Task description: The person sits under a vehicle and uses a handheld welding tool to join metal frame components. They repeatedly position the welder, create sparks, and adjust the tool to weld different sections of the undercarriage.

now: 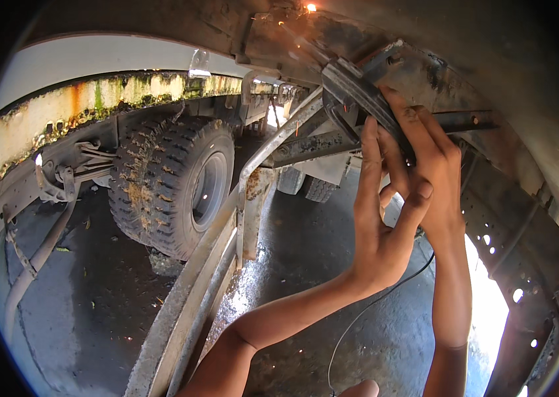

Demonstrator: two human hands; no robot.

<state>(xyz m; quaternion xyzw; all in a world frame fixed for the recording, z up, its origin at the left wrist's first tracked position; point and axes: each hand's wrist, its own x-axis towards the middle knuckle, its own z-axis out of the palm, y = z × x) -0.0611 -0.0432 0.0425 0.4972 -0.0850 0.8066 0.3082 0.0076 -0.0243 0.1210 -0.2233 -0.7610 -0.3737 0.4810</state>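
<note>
The black, long-bodied, ribbed power tool point(364, 92) was raised overhead, tilted, with orange sparks point(311, 8) near its upper end. The bare right hand point(428, 159) was closed about its lower part, fingers laid along the casing. The bare left hand point(385, 215) had its fingers nearly straight and its thumb spread, fingertips against or just beside the tool; whether it gripped cannot be told. Behind the tool ran a dark steel crossbeam point(319, 147). To its lower left, a pale grey bent metal rail point(183, 308) stood between it and a large, muddy black truck tyre point(154, 182). Below the tool, a thin dark cable point(375, 306) curved above the wet grey floor point(292, 278).
</note>
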